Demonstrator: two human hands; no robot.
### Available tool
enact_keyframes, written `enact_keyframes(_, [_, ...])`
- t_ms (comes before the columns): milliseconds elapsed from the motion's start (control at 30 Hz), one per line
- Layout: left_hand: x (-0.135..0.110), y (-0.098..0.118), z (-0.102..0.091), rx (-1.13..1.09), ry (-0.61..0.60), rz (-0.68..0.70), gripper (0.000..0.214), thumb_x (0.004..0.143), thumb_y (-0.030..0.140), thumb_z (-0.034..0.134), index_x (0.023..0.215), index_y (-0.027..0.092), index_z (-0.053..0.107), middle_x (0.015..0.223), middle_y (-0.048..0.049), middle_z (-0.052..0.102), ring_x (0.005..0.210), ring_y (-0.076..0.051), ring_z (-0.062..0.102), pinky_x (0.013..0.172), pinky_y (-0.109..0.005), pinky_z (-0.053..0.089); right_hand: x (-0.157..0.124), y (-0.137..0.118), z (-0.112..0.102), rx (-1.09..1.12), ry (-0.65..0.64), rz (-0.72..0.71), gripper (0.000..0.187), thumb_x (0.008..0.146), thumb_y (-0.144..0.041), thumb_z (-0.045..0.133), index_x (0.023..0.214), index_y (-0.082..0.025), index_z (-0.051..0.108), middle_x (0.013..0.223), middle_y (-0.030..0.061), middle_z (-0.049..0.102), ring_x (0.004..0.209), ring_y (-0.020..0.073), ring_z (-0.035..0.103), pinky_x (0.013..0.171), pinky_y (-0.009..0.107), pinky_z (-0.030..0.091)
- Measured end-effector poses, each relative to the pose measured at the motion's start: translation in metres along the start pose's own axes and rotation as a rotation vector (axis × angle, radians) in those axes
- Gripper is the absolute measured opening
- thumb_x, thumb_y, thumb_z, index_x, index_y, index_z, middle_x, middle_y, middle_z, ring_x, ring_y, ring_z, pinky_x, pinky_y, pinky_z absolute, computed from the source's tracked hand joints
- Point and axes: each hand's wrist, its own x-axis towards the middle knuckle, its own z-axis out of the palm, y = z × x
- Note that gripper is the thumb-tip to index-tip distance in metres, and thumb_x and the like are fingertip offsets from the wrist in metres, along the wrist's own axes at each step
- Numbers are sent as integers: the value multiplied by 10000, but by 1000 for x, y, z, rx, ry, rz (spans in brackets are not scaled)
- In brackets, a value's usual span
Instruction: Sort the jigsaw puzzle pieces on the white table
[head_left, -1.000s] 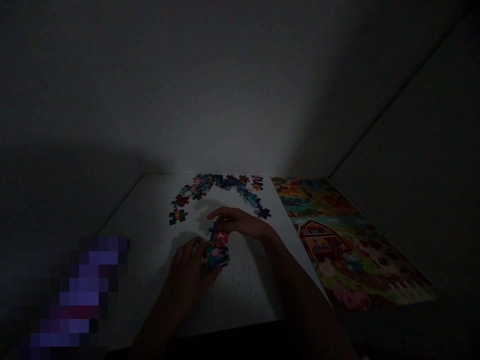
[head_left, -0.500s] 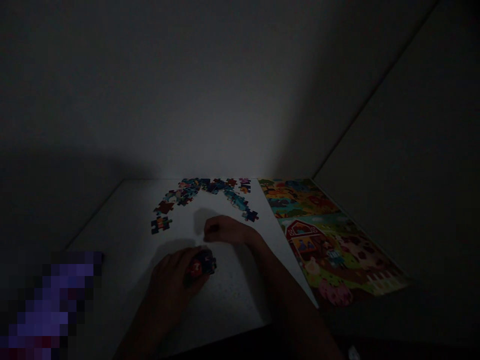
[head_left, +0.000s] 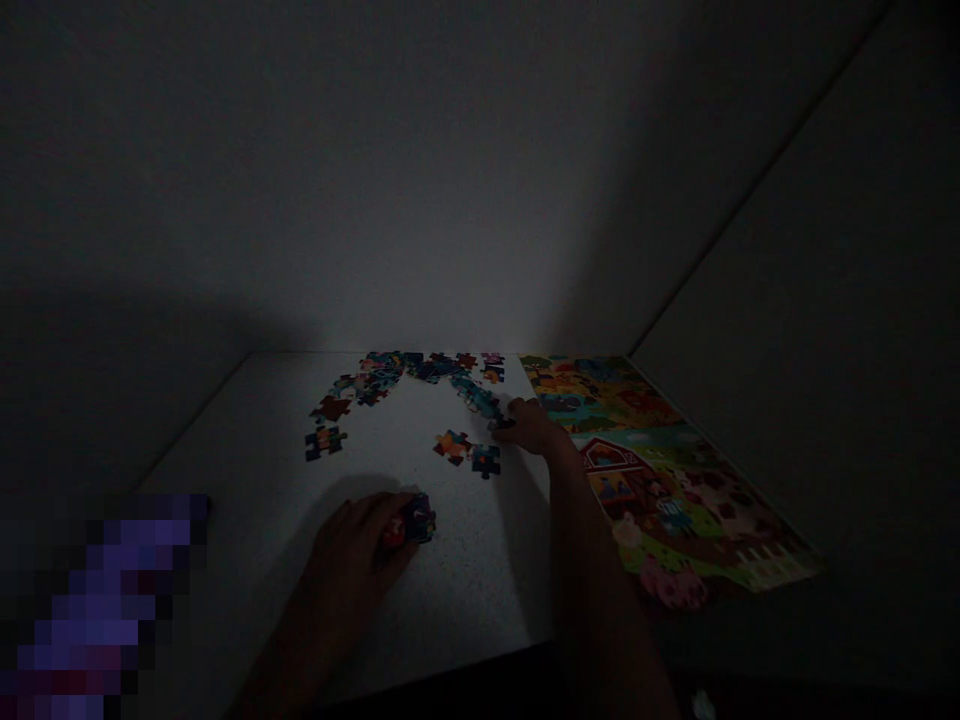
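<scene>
My left hand (head_left: pixel 364 535) is closed around a small stack of dark jigsaw puzzle pieces (head_left: pixel 420 518), low over the white table. To the right, my right hand (head_left: pixel 529 425) has its fingers pressed on a dark puzzle piece (head_left: pixel 497 425) at the lower right end of an arc of pieces. Part of that piece is hidden by the fingers. Just left of this hand lie an orange puzzle piece (head_left: pixel 452 446) and a dark blue puzzle piece (head_left: pixel 486 460), side by side. The arc's joined pieces (head_left: pixel 382 370) run along the table's far side.
Two colourful animal pictures lie on the right: a jungle scene (head_left: pixel 600 390) behind and a farm scene (head_left: pixel 675 510) in front. A blurred purple object (head_left: pixel 105 600) is at lower left. A wall (head_left: pixel 420 200) rises behind the white table (head_left: pixel 247 430). The light is dim.
My right hand has moved right and away from me, onto the dark piece at the arc's end. The orange and dark blue pieces now show. My left hand has barely moved.
</scene>
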Motion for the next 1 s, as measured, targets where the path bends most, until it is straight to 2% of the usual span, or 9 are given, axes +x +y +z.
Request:
enact_keyframes(133, [0, 1, 0, 15, -11, -6, 436, 794, 220, 653, 1224, 284, 639, 1205, -38, 673, 1114, -279, 597, 989, -484, 473, -4, -8, -1, 64, -76, 61, 525, 712, -369, 762, 1144, -138, 573, 1179, 164, 610, 1083, 267, 602, 820, 303, 470])
enact_keyframes(267, [-2, 1, 0, 13, -6, -1, 422, 805, 210, 647, 1217, 301, 636, 1195, -32, 670, 1107, -276, 591, 978, -477, 476, -1, -9, -2, 220, -129, 21, 604, 657, -288, 806, 1177, -129, 543, 1068, 122, 658, 960, 229, 624, 748, 279, 471])
enact_keyframes(367, [-3, 3, 0, 11, -15, 4, 424, 808, 195, 627, 1219, 299, 632, 1169, -38, 668, 1096, -275, 586, 979, -482, 468, 3, -10, -1, 294, -118, -113, 420, 642, -193, 781, 1030, -155, 625, 1006, 81, 676, 921, 206, 619, 748, 273, 468])
enact_keyframes(467, [-4, 5, -1, 10, -31, 9, 443, 796, 179, 617, 1223, 298, 632, 1164, -38, 662, 1090, -272, 582, 979, -479, 464, 5, -19, 2, 512, -161, -263, 240, 672, -141, 706, 906, -162, 657, 911, 36, 684, 835, 168, 621, 716, 257, 467])
enact_keyframes(567, [-4, 7, -1, -3, -32, 17, 448, 801, 189, 613, 1234, 306, 628, 1182, -34, 654, 1099, -267, 577, 971, -460, 469, 5, -34, 12, 745, -242, -287, 114, 728, -180, 653, 838, -148, 649, 794, 11, 675, 705, 129, 602, 657, 240, 460])
enact_keyframes(700, [-3, 8, -2, -8, -38, 7, 462, 791, 177, 624, 1235, 302, 633, 1170, -38, 658, 1097, -267, 580, 974, -452, 467, 7, -54, 29, 943, -297, -278, 294, 770, -211, 626, 1057, -150, 647, 896, 45, 716, 747, 147, 642, 694, 267, 501])
enact_keyframes(767, [-3, 8, -2, -8, -44, -9, 474, 781, 166, 632, 1237, 296, 635, 1155, -39, 663, 1084, -265, 588, 969, -448, 471, 10, -57, 34, 904, -188, -282, 407, 782, -194, 612, 1189, -180, 616, 1051, 64, 714, 867, 171, 665, 766, 294, 522])
enact_keyframes(900, [-4, 6, -1, -16, -24, -16, 490, 782, 178, 648, 1257, 296, 620, 1158, -39, 664, 1096, -269, 591, 974, -452, 475, 17, -46, 32, 598, 227, -117, 311, 852, -188, 519, 1137, -179, 642, 1164, 107, 668, 1083, 225, 609, 946, 366, 467])
enact_keyframes(1000, [-5, 4, 0, -13, -22, -3, 493, 793, 194, 649, 1274, 295, 606, 1169, -44, 662, 1109, -277, 587, 980, -466, 474, 18, -34, 31, 353, 299, -25, 345, 877, -365, 571, 1143, -150, 623, 1157, 159, 644, 1090, 272, 593, 947, 384, 449])
